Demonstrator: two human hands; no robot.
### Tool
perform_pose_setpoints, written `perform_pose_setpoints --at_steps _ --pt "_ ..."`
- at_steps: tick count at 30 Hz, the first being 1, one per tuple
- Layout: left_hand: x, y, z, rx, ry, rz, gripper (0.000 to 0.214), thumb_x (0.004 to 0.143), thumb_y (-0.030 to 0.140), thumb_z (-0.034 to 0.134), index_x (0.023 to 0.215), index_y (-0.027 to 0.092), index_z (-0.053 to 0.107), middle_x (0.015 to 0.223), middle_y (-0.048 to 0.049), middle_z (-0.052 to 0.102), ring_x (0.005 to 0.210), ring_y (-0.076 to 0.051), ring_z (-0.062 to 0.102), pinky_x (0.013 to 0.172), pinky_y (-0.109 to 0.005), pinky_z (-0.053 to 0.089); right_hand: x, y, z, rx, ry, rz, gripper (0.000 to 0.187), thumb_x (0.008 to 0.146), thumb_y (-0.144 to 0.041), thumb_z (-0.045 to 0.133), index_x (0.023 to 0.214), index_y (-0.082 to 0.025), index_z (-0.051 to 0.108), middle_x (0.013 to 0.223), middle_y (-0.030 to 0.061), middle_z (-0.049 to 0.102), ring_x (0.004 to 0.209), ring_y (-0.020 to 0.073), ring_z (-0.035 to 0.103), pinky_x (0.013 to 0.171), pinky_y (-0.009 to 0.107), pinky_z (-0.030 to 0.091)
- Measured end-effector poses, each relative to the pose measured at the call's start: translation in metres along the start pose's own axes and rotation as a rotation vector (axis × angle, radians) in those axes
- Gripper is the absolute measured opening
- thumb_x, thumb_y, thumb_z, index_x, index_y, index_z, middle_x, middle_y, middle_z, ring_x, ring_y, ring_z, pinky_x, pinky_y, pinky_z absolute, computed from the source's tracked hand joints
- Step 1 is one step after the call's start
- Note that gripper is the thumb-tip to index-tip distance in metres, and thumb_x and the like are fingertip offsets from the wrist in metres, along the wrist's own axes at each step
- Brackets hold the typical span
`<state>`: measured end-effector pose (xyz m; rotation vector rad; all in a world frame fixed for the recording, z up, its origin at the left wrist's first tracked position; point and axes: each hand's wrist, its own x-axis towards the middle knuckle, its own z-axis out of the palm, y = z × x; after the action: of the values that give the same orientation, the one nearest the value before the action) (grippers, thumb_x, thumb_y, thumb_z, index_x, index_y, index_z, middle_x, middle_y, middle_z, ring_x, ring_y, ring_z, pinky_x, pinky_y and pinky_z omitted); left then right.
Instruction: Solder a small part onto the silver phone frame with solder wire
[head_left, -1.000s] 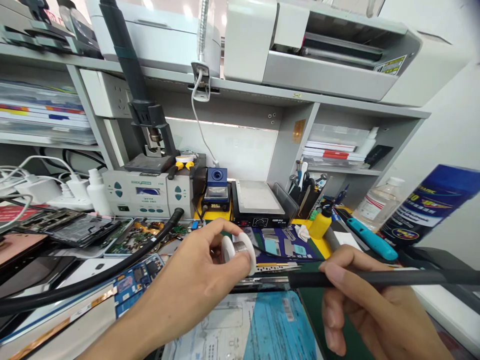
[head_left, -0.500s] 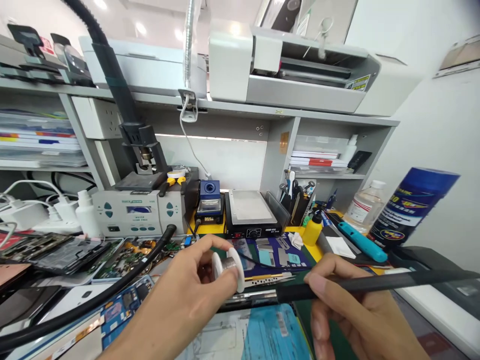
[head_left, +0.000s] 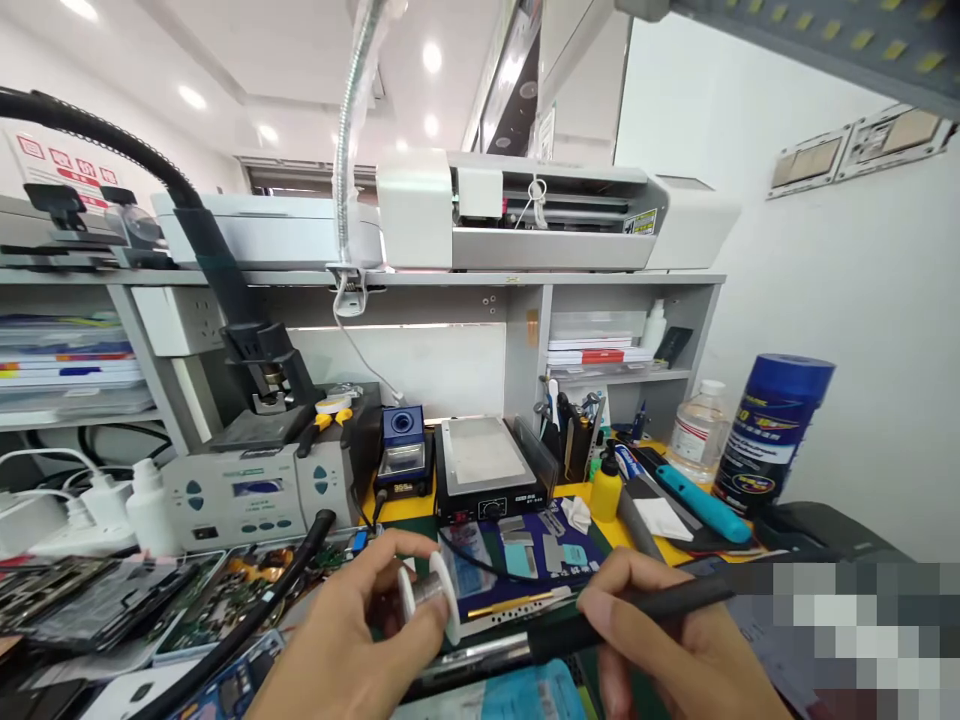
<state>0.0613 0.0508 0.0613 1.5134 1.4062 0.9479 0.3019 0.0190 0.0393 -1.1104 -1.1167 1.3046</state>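
My left hand (head_left: 352, 640) pinches a small white spool of solder wire (head_left: 430, 598) between thumb and fingers, low in the middle of the head view. My right hand (head_left: 667, 650) grips a black soldering iron handle (head_left: 637, 612) like a pen. The iron's metal shaft (head_left: 472, 660) points left, passing just under the spool. Both hands hover above a blue mat (head_left: 525, 560) on the bench.
A grey hot-air station (head_left: 247, 495), a small blue soldering station (head_left: 403, 455) and a black hot plate (head_left: 484, 470) stand behind. Circuit boards (head_left: 112, 600) lie at the left. A blue spray can (head_left: 772, 430), clear bottle (head_left: 694, 430) and yellow bottle (head_left: 604, 490) stand right. A black hose (head_left: 247, 620) crosses the left foreground.
The camera has tilted up, so the bench and both hands sit lower in view. Both hands keep their hold on the spool and the iron, still close together.
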Motion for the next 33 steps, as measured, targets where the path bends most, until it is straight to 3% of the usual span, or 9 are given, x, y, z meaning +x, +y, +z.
perform_pose_setpoints --at_steps 7,19,26,33 --pt "-0.003 0.0 -0.003 0.075 -0.017 0.019 0.044 0.088 0.061 0.061 0.117 0.027 0.058 0.075 0.0066 0.05 0.072 -0.021 0.044 0.069 -0.035 0.032 -0.004 -0.007 0.0 0.016 0.049 -0.006 0.054 0.081 -0.067 0.093 0.074 -0.02 0.067 0.05 -0.0035 0.066 0.042 0.0124 0.063 0.045 0.021 0.051" --pt "0.005 -0.02 -0.013 0.067 -0.122 0.027 0.041 0.099 0.056 0.063 0.128 0.029 0.059 0.082 0.0035 0.06 0.075 -0.021 0.052 0.067 -0.035 0.039 -0.006 -0.008 0.001 0.006 0.036 -0.041 0.043 0.092 -0.058 0.088 0.074 -0.021 0.072 0.054 -0.0003 0.067 0.046 0.0153 0.064 0.047 0.025 0.052" --pt "0.003 -0.011 -0.011 0.044 -0.145 0.013 0.038 0.098 0.055 0.064 0.127 0.03 0.058 0.088 0.002 0.07 0.082 -0.023 0.06 0.071 -0.036 0.041 -0.009 -0.009 0.006 -0.048 0.072 -0.039 0.049 0.084 -0.063 0.093 0.073 -0.021 0.072 0.053 -0.0015 0.066 0.045 0.0141 0.064 0.047 0.024 0.051" --pt "0.0 -0.01 -0.012 0.022 -0.151 0.014 0.037 0.1 0.055 0.063 0.125 0.03 0.056 0.089 0.002 0.068 0.085 -0.024 0.059 0.078 -0.04 0.042 -0.011 -0.007 0.009 -0.106 0.082 -0.067 0.052 0.084 -0.069 0.09 0.073 -0.022 0.073 0.052 0.0001 0.067 0.044 0.0162 0.065 0.046 0.027 0.052"
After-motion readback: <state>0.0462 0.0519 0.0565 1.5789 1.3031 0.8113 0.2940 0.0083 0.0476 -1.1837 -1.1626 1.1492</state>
